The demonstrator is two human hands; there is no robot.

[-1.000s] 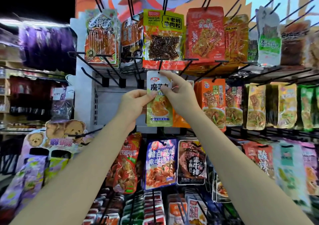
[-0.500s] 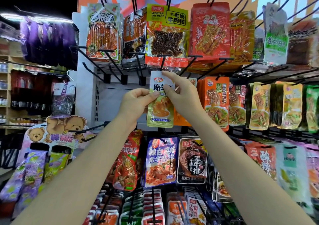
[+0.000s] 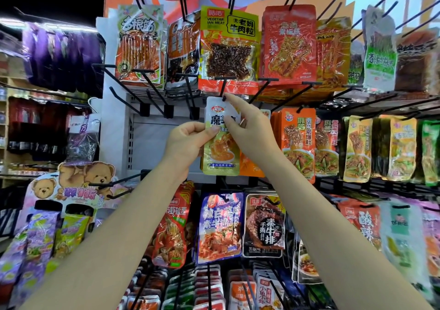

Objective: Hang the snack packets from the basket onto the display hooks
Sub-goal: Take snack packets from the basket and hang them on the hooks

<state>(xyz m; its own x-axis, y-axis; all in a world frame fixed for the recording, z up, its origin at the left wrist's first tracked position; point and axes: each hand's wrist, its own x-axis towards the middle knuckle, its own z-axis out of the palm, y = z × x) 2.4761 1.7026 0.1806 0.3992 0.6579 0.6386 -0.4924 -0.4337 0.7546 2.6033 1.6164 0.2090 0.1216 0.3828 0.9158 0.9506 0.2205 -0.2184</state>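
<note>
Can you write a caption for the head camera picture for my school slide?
Two hands, left hand and right hand, lift a white-and-green snack packet up to a black display hook among hanging snacks.

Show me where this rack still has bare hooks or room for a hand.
Free: the black hooks left of the held white-and-green packet, before the bare grey back panel, and two by the bear display. Crowded: top row, right side and bottom rows. Both the left hand and right hand pinch the packet.

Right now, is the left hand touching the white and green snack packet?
Touching. The head view shows the left hand with its thumb pressed on the left edge of the white and green snack packet, fingers curled behind it.
</note>
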